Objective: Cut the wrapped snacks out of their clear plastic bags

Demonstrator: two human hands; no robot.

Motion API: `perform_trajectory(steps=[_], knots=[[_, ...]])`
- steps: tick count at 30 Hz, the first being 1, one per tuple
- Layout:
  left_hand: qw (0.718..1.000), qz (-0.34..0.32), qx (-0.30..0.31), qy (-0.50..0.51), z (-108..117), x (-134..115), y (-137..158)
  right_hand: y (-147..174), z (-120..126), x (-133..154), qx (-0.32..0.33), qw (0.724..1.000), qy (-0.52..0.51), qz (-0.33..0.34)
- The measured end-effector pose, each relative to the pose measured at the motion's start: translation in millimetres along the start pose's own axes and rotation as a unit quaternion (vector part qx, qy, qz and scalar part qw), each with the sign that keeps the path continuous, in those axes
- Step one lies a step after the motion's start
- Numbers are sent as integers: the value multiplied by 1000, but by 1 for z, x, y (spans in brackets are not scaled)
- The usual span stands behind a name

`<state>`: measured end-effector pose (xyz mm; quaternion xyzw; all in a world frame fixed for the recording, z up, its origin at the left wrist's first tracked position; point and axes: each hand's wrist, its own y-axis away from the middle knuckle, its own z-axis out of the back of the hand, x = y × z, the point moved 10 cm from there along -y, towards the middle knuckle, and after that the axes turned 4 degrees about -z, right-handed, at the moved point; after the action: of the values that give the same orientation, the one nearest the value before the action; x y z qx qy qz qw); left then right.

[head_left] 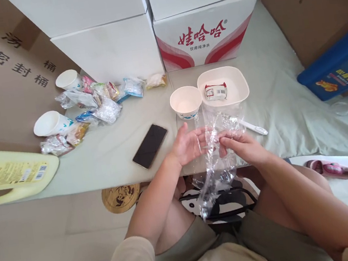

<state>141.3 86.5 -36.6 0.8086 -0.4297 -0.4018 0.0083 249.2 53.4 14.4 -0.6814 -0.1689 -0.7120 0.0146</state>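
Observation:
A crumpled transparent plastic bag (212, 159) hangs down over the table's front edge. My right hand (240, 142) pinches it between thumb and fingers. Palm up, my left hand (189, 143) has its fingers stretched out against the plastic, not closed on it. Just beyond the hands stands a white paper cup (186, 100) with a blue pattern at its base. Beside it, a white rounded tray (239, 84) holds a small red-and-white packet (216, 91). A white plastic handle (254, 127) sticks out to the right, its other end hidden under the plastic.
A black phone (150, 146) lies left of my hands. Further left are two paper cups (69, 81) and several wrapped packets (108, 110). A yellow jug (14, 172) stands at the left edge, a blue container (340, 66) at the right. Cartons (206, 35) line the back.

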Motion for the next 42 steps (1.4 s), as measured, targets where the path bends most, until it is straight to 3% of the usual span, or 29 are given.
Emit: perform_trajectory(steps=[4, 8, 12, 14, 19, 24, 29, 32, 37, 40, 42], knots=[[998, 3, 44, -51, -13, 7, -1, -4, 12, -20, -69, 996, 21, -56], [988, -6, -2, -152, -4, 6, -3, -4, 25, -27, -130, 987, 69, -65], [973, -88, -92, -192, 12, -17, -3, -9, 25, -29, -103, 992, 38, -61], [967, -112, -99, -205, 14, -27, 0, -12, 27, -30, -92, 993, 28, -70], [952, -86, -89, -280, 19, -30, 6, -15, 33, -30, -101, 993, 1, -56], [973, -123, -76, -181, 15, -36, 9, -9, 33, -26, -95, 987, -124, 27], [982, -128, -2, -137, 2, -38, 11, -2, 31, -11, -51, 984, -154, 75], [960, -152, 15, -235, -1, -42, 8, -3, 34, -4, -58, 990, -99, 79], [869, -198, -61, -449, 6, -48, 3, -3, 51, -20, -157, 987, 27, -1], [842, -259, -72, -467, 2, -54, 6, -4, 47, -31, -150, 988, 31, -35], [845, -290, -67, -445, 2, -56, 8, -4, 43, -37, -136, 990, -6, -46]])
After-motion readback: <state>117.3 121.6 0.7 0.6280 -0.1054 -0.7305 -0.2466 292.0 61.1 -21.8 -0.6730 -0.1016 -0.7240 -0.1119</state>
